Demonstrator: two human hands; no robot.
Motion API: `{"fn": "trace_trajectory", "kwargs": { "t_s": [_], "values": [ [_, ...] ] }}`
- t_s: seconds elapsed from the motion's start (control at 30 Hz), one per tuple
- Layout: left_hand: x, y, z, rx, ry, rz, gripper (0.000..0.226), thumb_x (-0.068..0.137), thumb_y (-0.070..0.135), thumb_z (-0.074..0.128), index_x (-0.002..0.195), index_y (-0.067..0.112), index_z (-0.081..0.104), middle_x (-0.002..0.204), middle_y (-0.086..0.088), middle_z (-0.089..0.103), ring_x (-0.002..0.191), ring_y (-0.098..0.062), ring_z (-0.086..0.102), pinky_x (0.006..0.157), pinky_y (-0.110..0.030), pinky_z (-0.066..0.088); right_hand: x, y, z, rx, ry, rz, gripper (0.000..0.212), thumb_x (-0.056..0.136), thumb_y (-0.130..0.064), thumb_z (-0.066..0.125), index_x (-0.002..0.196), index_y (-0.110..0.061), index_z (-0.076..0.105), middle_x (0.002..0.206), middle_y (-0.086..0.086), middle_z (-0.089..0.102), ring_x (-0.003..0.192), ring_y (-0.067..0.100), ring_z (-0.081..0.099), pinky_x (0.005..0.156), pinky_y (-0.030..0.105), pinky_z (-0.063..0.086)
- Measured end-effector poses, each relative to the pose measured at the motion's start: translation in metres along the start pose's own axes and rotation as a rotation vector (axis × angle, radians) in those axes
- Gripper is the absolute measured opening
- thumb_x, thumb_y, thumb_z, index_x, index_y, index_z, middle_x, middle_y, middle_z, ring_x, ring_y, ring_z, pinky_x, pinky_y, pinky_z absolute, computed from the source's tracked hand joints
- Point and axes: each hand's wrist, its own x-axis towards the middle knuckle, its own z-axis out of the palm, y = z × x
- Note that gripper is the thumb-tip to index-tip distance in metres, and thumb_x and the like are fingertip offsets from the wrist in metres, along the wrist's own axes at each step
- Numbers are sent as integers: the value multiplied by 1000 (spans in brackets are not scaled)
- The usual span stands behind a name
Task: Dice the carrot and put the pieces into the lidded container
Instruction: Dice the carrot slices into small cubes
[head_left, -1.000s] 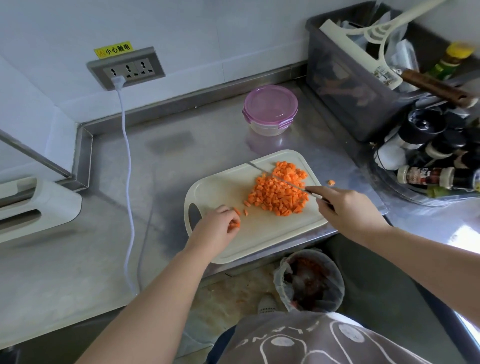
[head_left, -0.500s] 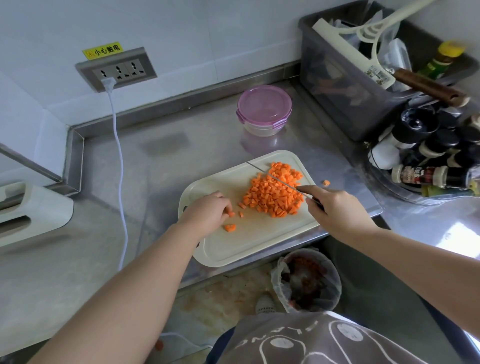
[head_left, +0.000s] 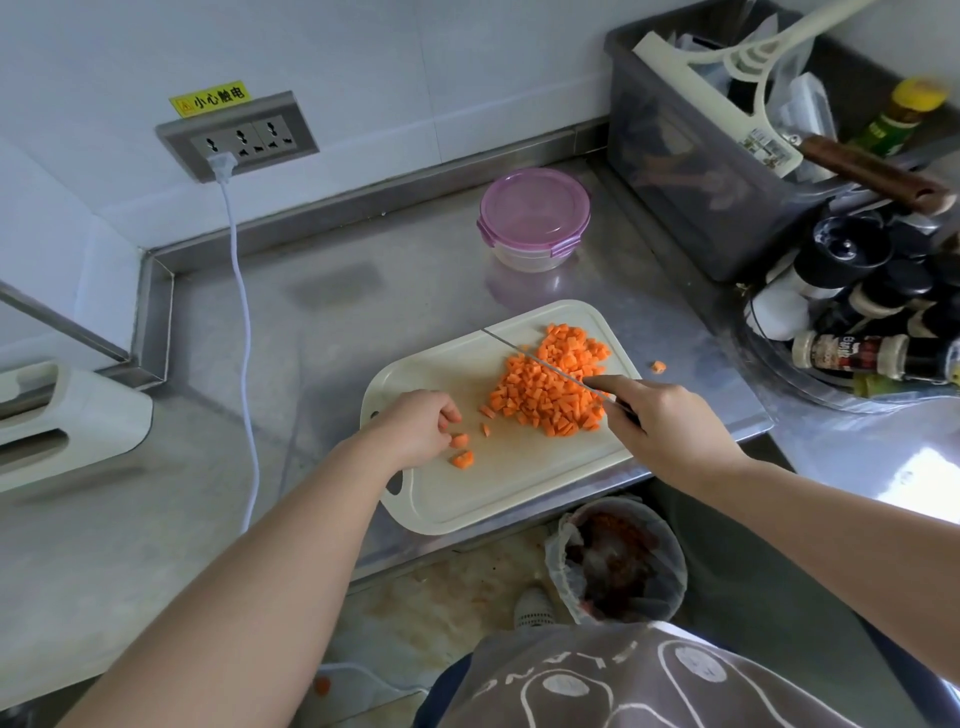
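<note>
Counter: R fingers grip knife; L fingers curled nr carrot bits.

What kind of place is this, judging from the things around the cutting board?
Most likely a kitchen, perhaps a commercial or shared one. It has a stainless steel counter, a cutting board with diced carrot on it, and a cluster of seasoning bottles to the right.

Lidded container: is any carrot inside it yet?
The lidded container is closed; no orange shows through its purple lid or clear wall. The diced carrot sits on the cutting board. The container's floor is hidden.
</note>
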Motion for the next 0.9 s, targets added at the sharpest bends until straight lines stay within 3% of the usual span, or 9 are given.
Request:
{"fn": "trace_trajectory", "kwargs": {
  "t_s": [0.1,0.17,0.27,0.37,0.53,0.63,0.77,0.83,0.9],
  "values": [
    [-7,7,3,-4,14,65,34,85,17,64,118,22,57,114,5,48,90,-2,52,83,-21,42,1,2,3,4,4,4,32,97,-14,51,126,-20,62,62,-18,47,42,-1,34,46,18,25],
    [-11,10,8,8,87,107,27,89,15,60,115,23,58,110,7,44,87,-2,50,69,-11,34,1,3,5,5,9,-1,32,97,-15,51,127,-21,61,69,-9,55,45,1,36,47,23,29],
    [-11,9,13,8,164,102,15,91,18,60,104,22,62,102,10,46,91,-6,54,56,-9,29,1,5,8,2,6,-13,31,98,-16,50,127,-21,61,79,-2,67,52,10,42,52,26,33],
    [-8,5,15,-17,170,76,9,91,16,58,96,22,63,97,8,53,89,-9,57,60,-12,33,1,7,8,-7,1,-23,31,98,-17,50,127,-21,60,80,-2,68,55,12,45,50,26,35],
    [-8,0,14,-53,222,53,9,91,18,58,93,23,65,98,7,57,88,-10,58,83,-32,49,2,7,8,4,-2,-19,32,97,-17,50,127,-21,60,72,-7,60,52,11,47,48,24,35],
    [-11,2,16,-21,191,80,10,90,19,61,98,21,67,96,10,54,85,-7,57,79,-26,48,1,6,9,-2,-8,-20,31,98,-18,50,128,-21,60,78,-2,67,58,19,56,52,31,44],
    [-15,3,21,-81,163,85,9,91,15,59,89,23,63,89,12,62,72,5,59,77,-24,51,2,3,8,4,-14,-8,32,98,-17,50,128,-21,60,72,-4,62,54,18,53,50,31,42],
    [-18,3,22,-153,137,88,14,92,12,57,85,24,61,87,9,68,74,5,63,80,-25,53,2,2,8,-1,-24,-13,32,98,-18,50,128,-22,59,73,-2,64,55,18,55,51,31,42],
    [-22,2,22,-144,132,100,13,92,12,56,95,22,64,97,7,65,78,3,62,80,-22,50,2,2,8,0,-26,-15,32,98,-19,50,129,-21,59,75,0,66,56,19,56,52,32,44]
  ]
}}
